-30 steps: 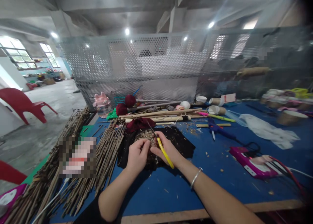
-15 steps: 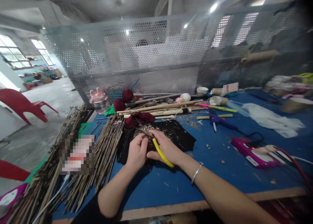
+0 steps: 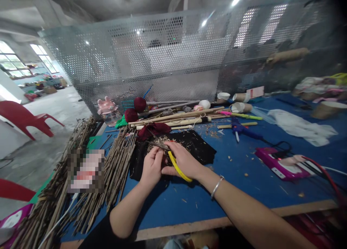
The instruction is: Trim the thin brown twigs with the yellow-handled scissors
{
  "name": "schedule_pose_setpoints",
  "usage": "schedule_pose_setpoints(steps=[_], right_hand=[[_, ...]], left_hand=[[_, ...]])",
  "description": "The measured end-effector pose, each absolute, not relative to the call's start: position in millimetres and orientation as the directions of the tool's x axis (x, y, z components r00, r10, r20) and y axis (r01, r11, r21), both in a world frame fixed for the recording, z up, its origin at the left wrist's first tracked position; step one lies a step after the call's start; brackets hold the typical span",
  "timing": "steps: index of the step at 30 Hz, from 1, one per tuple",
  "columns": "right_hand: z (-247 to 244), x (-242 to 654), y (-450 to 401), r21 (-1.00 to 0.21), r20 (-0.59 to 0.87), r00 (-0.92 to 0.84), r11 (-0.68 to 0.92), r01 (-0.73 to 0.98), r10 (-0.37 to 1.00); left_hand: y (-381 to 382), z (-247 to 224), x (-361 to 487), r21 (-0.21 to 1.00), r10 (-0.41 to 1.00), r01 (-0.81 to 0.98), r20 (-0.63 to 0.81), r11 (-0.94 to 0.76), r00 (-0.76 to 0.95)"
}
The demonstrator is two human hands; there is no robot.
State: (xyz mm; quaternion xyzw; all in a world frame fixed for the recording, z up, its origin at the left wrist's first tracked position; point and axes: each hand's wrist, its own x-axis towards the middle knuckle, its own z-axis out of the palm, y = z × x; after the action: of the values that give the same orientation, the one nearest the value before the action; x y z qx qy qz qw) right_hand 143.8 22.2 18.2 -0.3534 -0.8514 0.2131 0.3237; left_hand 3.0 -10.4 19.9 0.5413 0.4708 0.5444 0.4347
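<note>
My right hand [image 3: 182,160] is closed around the yellow handle of a pair of scissors [image 3: 179,168], whose parted metal blades point up and left. Close beside it, my left hand [image 3: 151,165] is pinched near the blades; what sits in its fingertips is hidden or too small to make out. Both hands are over a black cloth [image 3: 200,147] strewn with short pale clippings [image 3: 162,138]. A dark red cloth [image 3: 153,129] lies just behind the blades. Left of the black cloth spreads a bundle of thin brown sticks [image 3: 119,158].
Dark red yarn balls [image 3: 140,104] and long pale sticks [image 3: 179,118] lie toward the back. At right are a blue glue gun [image 3: 244,133], a purple power strip [image 3: 282,165] with cables and a white plastic bag [image 3: 300,127]. A perforated metal panel [image 3: 168,60] stands behind the table.
The hands and scissors stay in nearly the same place over the black cloth. The whole view has shifted slightly, and the scissor blades sit at a slightly different angle.
</note>
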Motion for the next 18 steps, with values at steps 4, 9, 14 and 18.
schedule_pose_setpoints(steps=[4,9,14,18], right_hand=[[19,145,22,-0.589,0.400,-0.541,0.660,0.467,0.740],[23,148,23,-0.575,0.338,-0.523,0.612,0.544,0.782],[26,147,23,-0.604,0.276,-0.491,0.546,0.580,0.826],[24,145,21,-0.621,0.222,-0.467,0.493,0.610,0.856]], left_hand=[[-9,19,0,0.979,0.982,0.080,0.188,-0.186,-0.016],[-5,14,-7,0.931,0.967,0.284,0.252,-0.229,-0.046],[-2,15,-8,0.900,0.959,0.364,0.278,-0.239,-0.056],[1,15,-8,0.888,0.961,0.411,0.263,-0.206,-0.086]])
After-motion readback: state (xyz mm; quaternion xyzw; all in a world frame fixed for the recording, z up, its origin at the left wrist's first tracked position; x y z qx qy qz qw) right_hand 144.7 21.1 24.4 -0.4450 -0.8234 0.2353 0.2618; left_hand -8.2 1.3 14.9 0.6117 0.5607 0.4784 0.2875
